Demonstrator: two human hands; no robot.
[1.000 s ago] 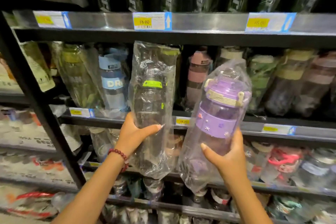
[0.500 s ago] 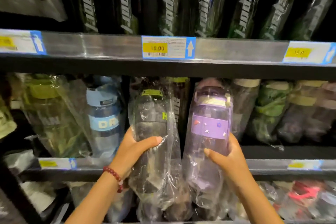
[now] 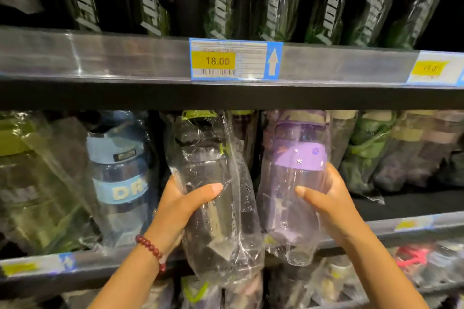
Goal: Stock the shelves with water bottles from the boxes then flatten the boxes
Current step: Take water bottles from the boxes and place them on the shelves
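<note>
Since a second ago both wrapped bottles went from front-of-shelf into the middle shelf (image 3: 401,227) mouth: left hand (image 3: 180,206) fingers curl round the clear bagged dark bottle with lime lid (image 3: 211,183), right hand (image 3: 326,200) grips the purple-banded bottle (image 3: 301,165); placement nearly done, release pending.

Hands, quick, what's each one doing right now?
Left hand: grips the bagged dark bottle.
Right hand: grips the bagged purple bottle.

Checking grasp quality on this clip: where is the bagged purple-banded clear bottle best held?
On the smooth clear barrel below the purple band, from the right side, as the right hand does on the purple-banded clear bottle. It stands upright, and the loose bag bunches at its base.
</note>
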